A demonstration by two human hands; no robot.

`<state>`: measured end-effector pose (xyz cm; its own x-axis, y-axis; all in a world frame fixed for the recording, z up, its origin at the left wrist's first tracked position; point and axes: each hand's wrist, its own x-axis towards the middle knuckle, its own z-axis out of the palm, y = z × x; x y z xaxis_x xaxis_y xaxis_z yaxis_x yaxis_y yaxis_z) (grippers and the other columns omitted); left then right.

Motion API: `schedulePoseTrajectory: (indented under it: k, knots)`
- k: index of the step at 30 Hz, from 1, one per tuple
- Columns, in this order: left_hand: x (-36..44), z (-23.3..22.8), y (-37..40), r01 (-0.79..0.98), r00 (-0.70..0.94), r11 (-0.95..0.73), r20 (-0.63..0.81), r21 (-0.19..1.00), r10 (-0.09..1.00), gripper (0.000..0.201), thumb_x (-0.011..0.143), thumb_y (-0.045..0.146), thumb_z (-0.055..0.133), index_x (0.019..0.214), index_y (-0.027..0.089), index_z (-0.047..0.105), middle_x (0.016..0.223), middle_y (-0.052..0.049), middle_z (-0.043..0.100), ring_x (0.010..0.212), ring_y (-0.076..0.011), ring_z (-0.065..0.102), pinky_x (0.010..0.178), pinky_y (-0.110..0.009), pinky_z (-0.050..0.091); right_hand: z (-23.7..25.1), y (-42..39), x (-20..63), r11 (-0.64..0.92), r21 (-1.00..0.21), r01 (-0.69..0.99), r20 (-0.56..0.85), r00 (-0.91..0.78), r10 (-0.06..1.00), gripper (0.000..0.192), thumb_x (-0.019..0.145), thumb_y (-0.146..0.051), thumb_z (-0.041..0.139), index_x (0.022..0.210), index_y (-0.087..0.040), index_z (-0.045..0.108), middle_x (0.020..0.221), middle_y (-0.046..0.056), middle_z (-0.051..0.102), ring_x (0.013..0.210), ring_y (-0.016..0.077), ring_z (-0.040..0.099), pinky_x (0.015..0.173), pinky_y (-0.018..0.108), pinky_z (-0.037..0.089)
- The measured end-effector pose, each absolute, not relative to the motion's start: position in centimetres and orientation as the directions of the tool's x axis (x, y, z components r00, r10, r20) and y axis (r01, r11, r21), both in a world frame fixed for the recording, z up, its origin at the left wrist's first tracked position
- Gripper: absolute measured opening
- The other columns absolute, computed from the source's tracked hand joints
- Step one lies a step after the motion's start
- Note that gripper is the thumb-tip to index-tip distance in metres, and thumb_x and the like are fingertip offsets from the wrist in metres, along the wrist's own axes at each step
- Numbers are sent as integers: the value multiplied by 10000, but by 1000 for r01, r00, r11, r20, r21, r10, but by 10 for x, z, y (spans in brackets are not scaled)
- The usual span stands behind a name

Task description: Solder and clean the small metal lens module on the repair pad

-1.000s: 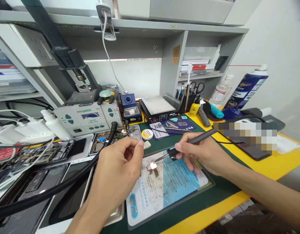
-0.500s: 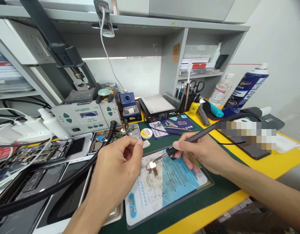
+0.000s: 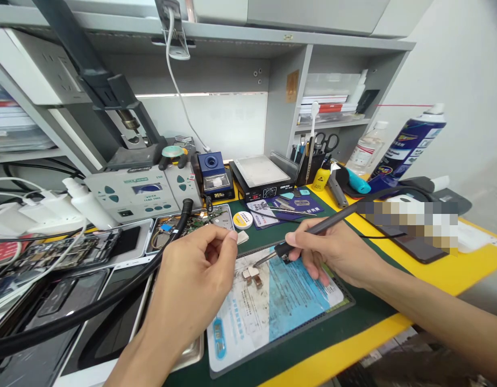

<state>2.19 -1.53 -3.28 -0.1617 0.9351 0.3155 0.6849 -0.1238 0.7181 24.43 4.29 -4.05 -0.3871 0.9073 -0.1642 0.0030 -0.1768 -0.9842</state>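
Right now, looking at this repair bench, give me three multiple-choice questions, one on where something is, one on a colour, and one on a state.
1. Where does the small metal part lie?
A. on the blue-and-white mat
B. on the hot plate
C. in the pen cup

2. What colour is the bench edge nearest the person?
A. red
B. yellow
C. white

3. How is the soldering iron held?
A. it lies loose on the bench
B. the left hand grips it
C. the right hand grips it like a pen

Answers: 1 A, the part sits on the mat just under the iron's tip. 2 B, a yellow band runs along the front. 3 C, the right hand's fingers close around the dark handle, while the left hand is pinched beside the mat.
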Motion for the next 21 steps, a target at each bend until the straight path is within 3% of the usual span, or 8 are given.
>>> schedulePoseTrajectory:
  k: [12,21]
  knots:
    - [22,-33,-15,676,-174,-96,285,731,943,311,878,476,590,700,231,661,449,72,411,447,-98,338,441,-222,283,-41,44,245,-212,-977,-20,-189,-380,906,294,698,-275,849,601,-143,605,635,52,729,336,106,552,246,177,435]
    - [21,-32,-14,584,-213,-36,195,811,957,340,857,515,601,723,210,668,483,64,418,450,-96,331,409,-210,252,-40,45,247,-247,-968,-33,-216,-390,895,317,708,-296,833,592,-153,574,620,37,706,347,96,550,251,166,425]
